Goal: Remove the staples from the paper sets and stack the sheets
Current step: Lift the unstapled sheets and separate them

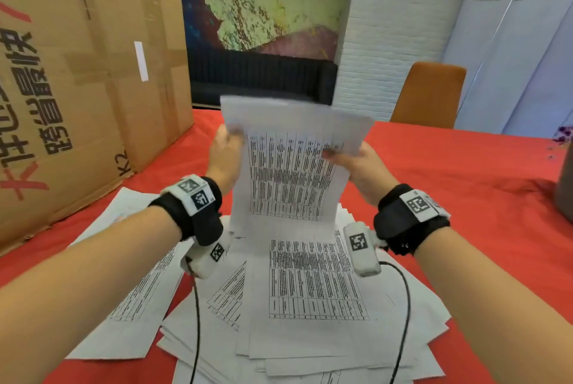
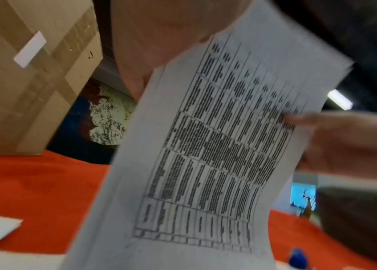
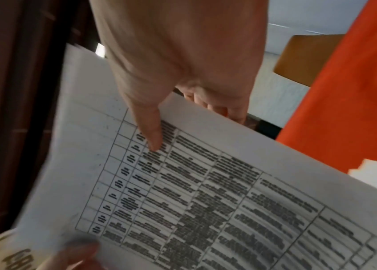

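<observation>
A paper set (image 1: pixel 291 172) printed with a table stands upright above the table, blurred at its top edge. My left hand (image 1: pixel 231 138) pinches its upper left corner; in the left wrist view the palm (image 2: pixel 159 45) lies behind the sheet (image 2: pixel 205 155). My right hand (image 1: pixel 333 155) grips the upper right edge, thumb (image 3: pixel 151 133) on the printed face (image 3: pixel 205 201) and fingers behind. Below lies a loose pile of printed sheets (image 1: pixel 310 290). I see no staple or staple remover.
Large cardboard boxes (image 1: pixel 77 89) stand on the left of the red tablecloth (image 1: pixel 449 166). An orange chair (image 1: pixel 428 95) is at the far side and a grey object (image 1: pixel 564 194) at the right edge. A blue item (image 2: pixel 298 259) lies near the sheets.
</observation>
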The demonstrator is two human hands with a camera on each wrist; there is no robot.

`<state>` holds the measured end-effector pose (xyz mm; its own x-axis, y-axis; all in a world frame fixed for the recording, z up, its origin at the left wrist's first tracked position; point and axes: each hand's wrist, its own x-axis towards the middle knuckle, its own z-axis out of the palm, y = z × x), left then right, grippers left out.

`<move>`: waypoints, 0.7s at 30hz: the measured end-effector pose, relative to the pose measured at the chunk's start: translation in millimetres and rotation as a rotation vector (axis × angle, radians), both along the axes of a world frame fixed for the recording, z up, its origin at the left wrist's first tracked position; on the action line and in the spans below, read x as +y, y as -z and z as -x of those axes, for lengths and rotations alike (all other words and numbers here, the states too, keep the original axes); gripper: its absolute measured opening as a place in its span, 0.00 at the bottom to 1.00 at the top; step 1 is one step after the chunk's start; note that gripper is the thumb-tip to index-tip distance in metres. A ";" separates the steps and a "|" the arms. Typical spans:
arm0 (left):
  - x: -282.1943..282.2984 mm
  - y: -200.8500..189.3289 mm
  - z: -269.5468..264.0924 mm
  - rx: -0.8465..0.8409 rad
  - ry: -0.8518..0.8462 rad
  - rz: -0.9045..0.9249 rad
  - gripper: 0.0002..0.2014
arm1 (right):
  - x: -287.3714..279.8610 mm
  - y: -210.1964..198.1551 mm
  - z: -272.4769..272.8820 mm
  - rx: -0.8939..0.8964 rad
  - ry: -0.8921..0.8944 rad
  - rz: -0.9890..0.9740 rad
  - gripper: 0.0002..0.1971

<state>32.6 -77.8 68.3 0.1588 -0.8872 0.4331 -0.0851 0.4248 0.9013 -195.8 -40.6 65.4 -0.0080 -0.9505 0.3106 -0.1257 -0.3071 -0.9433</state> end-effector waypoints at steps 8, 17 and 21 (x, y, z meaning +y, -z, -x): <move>21.9 -43.1 24.4 -0.177 -0.014 0.397 0.12 | 1.2 -55.8 -17.2 0.016 0.258 0.246 0.09; 24.3 -2.2 22.9 -0.022 0.001 0.296 0.24 | 3.1 -19.7 -5.5 0.051 0.237 0.224 0.23; 23.4 -21.4 20.5 -0.186 -0.008 0.507 0.38 | 5.7 -38.0 -1.6 0.235 0.432 0.469 0.39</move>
<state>12.1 -54.4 89.6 0.0451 -0.5584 0.8283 -0.2287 0.8014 0.5527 -194.2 -34.9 103.4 -0.2391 -0.6416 0.7288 -0.5144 -0.5529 -0.6555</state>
